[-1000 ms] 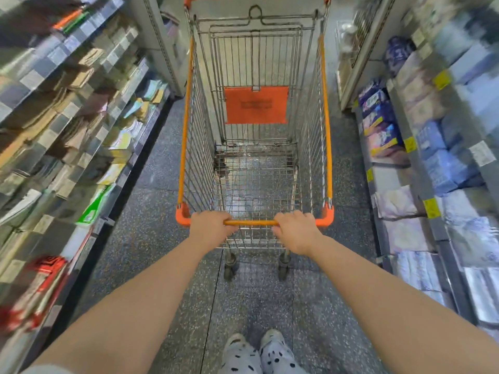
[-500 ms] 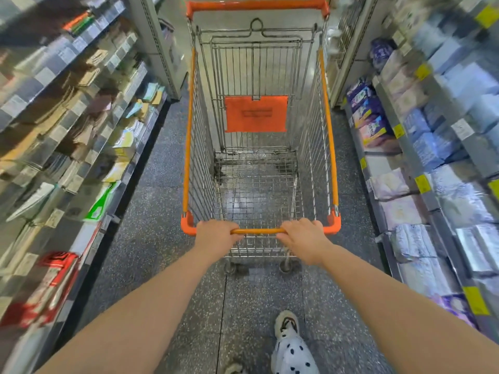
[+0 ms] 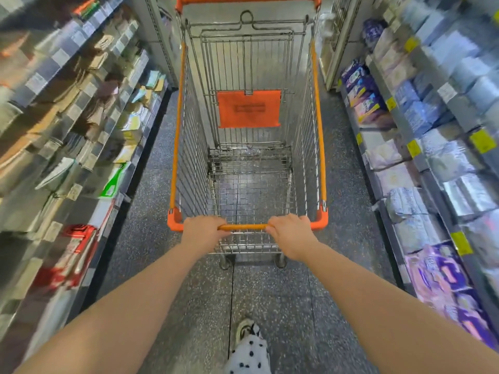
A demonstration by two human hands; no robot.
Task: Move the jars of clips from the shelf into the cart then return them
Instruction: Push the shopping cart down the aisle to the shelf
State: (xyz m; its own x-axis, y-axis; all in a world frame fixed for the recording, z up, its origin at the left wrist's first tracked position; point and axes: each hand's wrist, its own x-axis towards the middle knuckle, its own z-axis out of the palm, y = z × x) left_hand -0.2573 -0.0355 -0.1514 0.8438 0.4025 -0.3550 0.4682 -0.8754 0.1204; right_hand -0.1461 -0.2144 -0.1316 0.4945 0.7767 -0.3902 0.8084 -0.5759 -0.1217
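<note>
My left hand (image 3: pixel 202 230) is clenched round the orange handle (image 3: pixel 243 227) of the cart (image 3: pixel 176 144); my right hand (image 3: pixel 293 234) grips the same bar, near it; the wire cart stands mid-aisle, a strip of floor (image 3: pixel 151 190) free along each side rail; the left shelves (image 3: pixel 81 125) and right shelves (image 3: pixel 432 163) are blurred, so I cannot tell where the jars sit.

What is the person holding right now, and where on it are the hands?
Both hands grip the shopping cart by its orange push handle: the left hand left of the bar's middle, the right hand right of it.
</note>
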